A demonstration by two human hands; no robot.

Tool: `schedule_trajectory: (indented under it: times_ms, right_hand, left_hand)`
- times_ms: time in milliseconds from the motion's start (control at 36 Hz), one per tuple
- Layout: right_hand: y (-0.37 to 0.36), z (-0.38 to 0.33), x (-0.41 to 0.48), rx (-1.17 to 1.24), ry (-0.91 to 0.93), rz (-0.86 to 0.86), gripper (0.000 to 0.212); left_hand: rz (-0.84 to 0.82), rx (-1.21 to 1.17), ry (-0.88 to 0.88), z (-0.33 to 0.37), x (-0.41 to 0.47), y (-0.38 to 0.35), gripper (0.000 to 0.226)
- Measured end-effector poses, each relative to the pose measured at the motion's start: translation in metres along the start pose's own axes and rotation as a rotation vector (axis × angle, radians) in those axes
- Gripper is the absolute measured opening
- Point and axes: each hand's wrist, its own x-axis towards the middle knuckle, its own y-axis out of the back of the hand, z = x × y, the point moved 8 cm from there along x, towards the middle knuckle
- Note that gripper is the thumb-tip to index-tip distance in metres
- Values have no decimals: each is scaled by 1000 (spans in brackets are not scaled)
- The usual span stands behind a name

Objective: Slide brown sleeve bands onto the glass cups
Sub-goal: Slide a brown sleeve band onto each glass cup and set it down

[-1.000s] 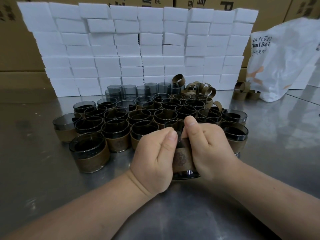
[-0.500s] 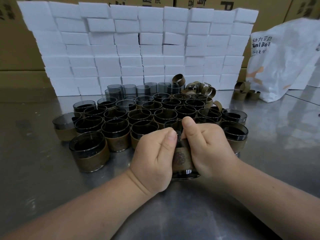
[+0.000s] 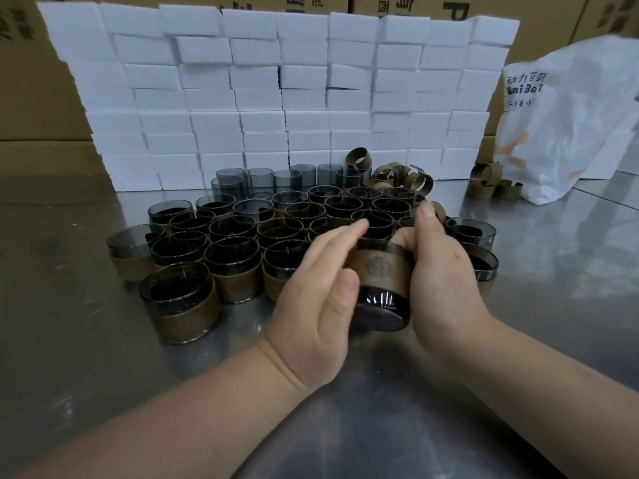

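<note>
One glass cup (image 3: 382, 305) is held tilted above the table (image 3: 69, 340), on the near side of the cluster of banded cups (image 3: 221, 257), with a brown sleeve band (image 3: 378, 267) round its middle. The right hand (image 3: 439, 271) grasps it, fingers wrapped behind and thumb raised. The left hand (image 3: 318, 299) is not clenched: blurred fingers stretch out straight, the thumb touching the cup's side. Loose bands (image 3: 397, 174) and stacked white boxes (image 3: 276, 98) lie toward the far edge.

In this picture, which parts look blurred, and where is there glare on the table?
Head view: the left hand has motion-smeared fingers; the cup in the right hand looks sharper; the steel table shows pale reflections on the right; the wall of white boxes bows from the wide lens.
</note>
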Motion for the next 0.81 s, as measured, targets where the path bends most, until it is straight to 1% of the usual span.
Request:
schedule_trajectory:
  times_ms: [56,83,139,278,389,500,556,695,806]
  right_hand:
    - [1,4,1,38,-52,14,59]
    - [1,6,1,61,-74,16,58]
    - [0,7,0,70,-86,20,57]
    - [-2,4,0,42,-57,6,55]
    - [-5,-4,-2,8,30,-43,47]
    - [-11,-17,-6,-57,194,-136,25]
    - [-11,-16,-5,-87,202,-146,16]
    - [-11,-17,-6,-151,253,-162,13]
    - [-13,-19,-9,-186,281,-187,16]
  left_hand:
    - [-86,78,-18,3,0,-6,68]
    - [-105,112,-19,4,0,-8,65]
    - [-110,165,-4,5,0,-8,56]
    - [-76,183,16,5,1,-6,57]
    - [-39,172,25,4,1,-3,54]
    - [-8,157,21,3,1,-2,47]
    - [-4,171,19,3,1,-1,47]
    - [-16,186,44,2,2,-2,56]
    - [-22,183,72,1,1,-2,56]
